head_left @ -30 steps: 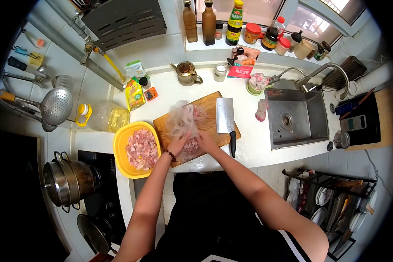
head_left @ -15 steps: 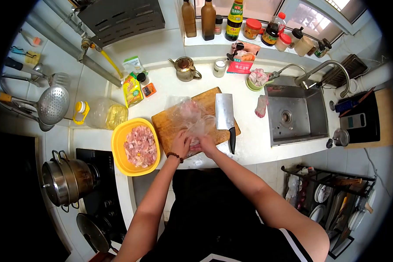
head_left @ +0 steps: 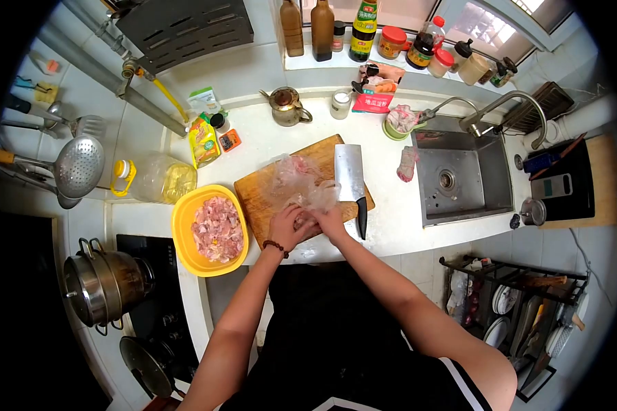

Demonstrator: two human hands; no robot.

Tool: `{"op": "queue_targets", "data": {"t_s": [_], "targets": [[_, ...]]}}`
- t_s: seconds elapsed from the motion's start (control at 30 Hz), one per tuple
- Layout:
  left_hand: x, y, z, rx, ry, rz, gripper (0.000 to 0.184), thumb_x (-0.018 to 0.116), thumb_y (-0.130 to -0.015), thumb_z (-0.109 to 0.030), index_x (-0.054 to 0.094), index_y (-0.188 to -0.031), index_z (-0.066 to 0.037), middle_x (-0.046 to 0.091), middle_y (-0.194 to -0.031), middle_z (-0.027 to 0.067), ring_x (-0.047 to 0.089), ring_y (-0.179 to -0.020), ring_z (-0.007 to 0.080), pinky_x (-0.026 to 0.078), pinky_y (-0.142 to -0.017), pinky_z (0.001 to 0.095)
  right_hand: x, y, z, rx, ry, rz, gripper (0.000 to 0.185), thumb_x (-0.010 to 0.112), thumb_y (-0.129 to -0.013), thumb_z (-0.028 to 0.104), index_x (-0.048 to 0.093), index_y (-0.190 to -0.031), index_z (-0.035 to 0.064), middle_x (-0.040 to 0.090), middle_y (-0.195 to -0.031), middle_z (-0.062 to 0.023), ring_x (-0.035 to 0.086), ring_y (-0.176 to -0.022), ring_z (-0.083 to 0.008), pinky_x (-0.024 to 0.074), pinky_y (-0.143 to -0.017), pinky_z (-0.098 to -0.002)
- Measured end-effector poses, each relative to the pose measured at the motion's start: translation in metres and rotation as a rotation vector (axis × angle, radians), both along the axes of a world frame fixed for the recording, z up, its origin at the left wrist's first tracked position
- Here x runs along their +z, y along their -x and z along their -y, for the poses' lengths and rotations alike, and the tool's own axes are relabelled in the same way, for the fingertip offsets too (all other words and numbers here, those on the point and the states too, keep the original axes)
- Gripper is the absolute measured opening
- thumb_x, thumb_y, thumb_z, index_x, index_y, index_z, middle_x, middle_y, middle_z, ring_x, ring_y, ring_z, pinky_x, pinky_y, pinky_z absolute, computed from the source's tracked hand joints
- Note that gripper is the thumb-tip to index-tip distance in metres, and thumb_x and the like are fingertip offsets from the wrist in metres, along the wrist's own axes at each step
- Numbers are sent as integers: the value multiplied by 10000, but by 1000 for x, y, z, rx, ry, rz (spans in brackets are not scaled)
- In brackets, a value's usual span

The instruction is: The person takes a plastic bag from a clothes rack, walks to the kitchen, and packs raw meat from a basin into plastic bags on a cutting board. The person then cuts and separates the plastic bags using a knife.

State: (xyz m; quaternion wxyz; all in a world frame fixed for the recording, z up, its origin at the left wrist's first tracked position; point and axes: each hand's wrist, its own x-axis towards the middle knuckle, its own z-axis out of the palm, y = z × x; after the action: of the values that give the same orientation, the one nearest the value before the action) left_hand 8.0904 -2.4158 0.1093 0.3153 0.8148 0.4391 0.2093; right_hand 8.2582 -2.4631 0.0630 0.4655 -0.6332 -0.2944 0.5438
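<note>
A clear plastic bag (head_left: pixel 293 179) with pinkish contents lies crumpled on the wooden cutting board (head_left: pixel 253 205). My left hand (head_left: pixel 288 225), a beaded bracelet at its wrist, curls its fingers around the near end of the bag. Opposite it, my right hand (head_left: pixel 330 223) has its fingers closed on the bag's right side, where the plastic bunches up. To the right a cleaver (head_left: pixel 349 175) rests on the board, its black handle toward me. Left of the board stands a yellow basin (head_left: pixel 178 229) of cut raw meat (head_left: pixel 218 229).
A sink (head_left: pixel 459 175) is at the right, with a cloth (head_left: pixel 407 164) beside it. Behind the board stand a metal teapot (head_left: pixel 286 108), a jar (head_left: pixel 341 105) and a pink packet (head_left: pixel 376 92). An oil jug (head_left: pixel 159 179) stands left, above the stove (head_left: pixel 144 288).
The plastic beside my right hand bunches up more. Both hands have shifted slightly on the bag. The whole view has moved a little; the basin and cleaver stay in place.
</note>
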Motion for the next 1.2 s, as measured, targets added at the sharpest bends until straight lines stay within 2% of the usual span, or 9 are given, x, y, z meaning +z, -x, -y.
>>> {"op": "queue_targets", "data": {"t_s": [0.1, 0.27, 0.47, 0.6, 0.67, 0.83, 0.97, 1.03, 1.2], "targets": [[-4, 0, 4, -38, -194, -5, 219, 700, -897, -205, 748, -1070, -80, 713, -1198, 115, 659, -1071, 346, 511, -955, 428, 9, -7, 1, -123, 58, -182, 132, 716, -930, 156, 707, -936, 24, 685, -767, -49, 655, -604, -137, 482, -489, -277], [-40, -1, -1, -23, -94, -43, 173, 696, -904, -223, 760, -1004, -97, 747, -1110, 72, 655, -1050, 338, 502, -926, 431, 14, -19, 0, -180, 86, -253, 127, 736, -917, 132, 665, -988, 55, 684, -830, -41, 631, -585, -119, 459, -488, -245], [-13, -30, -3, 38, 58, -368, 215, 693, -907, -286, 761, -1031, -124, 742, -1031, 101, 631, -1012, 354, 454, -948, 498, 29, -35, -5, -241, 178, -302, 292, 747, -900, 73, 585, -1140, 38, 712, -897, -73, 652, -565, -127, 477, -469, -245], [-23, -40, -1, 60, -28, -356, 282, 694, -906, -306, 738, -1120, -127, 738, -1056, 111, 619, -1068, 353, 421, -991, 508, 24, -46, -7, -233, 238, -152, 404, 758, -871, 35, 539, -1210, 5, 719, -925, -114, 694, -576, -173, 532, -451, -277], [-19, -39, 3, 99, -118, -170, 303, 691, -913, -253, 727, -1176, -106, 724, -1097, 119, 580, -1180, 325, 366, -1072, 503, 18, -50, -10, -220, 236, -121, 431, 761, -864, 31, 529, -1226, -3, 720, -934, -127, 706, -580, -187, 548, -450, -289], [-12, -25, 14, 146, -141, -57, 221, 688, -915, -203, 721, -1104, -92, 708, -1127, 108, 597, -1152, 316, 402, -1024, 467, 35, -54, -13, -191, 302, -12, 481, 776, -852, 42, 519, -1255, -10, 720, -874, -138, 702, -564, -194, 561, -448, -301], [-22, -29, 8, 189, -56, -226, 150, 684, -906, -185, 713, -1029, -104, 697, -1141, 95, 601, -1118, 312, 421, -991, 468, 38, -51, -13, -195, 300, -11, 403, 772, -856, 60, 572, -1198, -19, 711, -803, -129, 684, -541, -187, 553, -444, -304], [-21, -36, 1, 204, -15, -239, 157, 680, -901, -184, 713, -1031, -104, 697, -1127, 92, 599, -1114, 316, 428, -983, 473, 19, -52, -13, -140, 286, -54, 277, 751, -874, 95, 635, -1092, -31, 696, -750, -116, 663, -522, -180, 543, -445, -305], [-43, -43, -15, 184, 18, -236, 167, 676, -883, -175, 728, -1024, -104, 697, -1113, 85, 588, -1134, 324, 446, -964, 492, 13, -54, -17, -86, 288, -22, 225, 707, -905, 141, 672, -1036, -40, 680, -719, -100, 661, -544, -172, 541, -455, -305]]}}
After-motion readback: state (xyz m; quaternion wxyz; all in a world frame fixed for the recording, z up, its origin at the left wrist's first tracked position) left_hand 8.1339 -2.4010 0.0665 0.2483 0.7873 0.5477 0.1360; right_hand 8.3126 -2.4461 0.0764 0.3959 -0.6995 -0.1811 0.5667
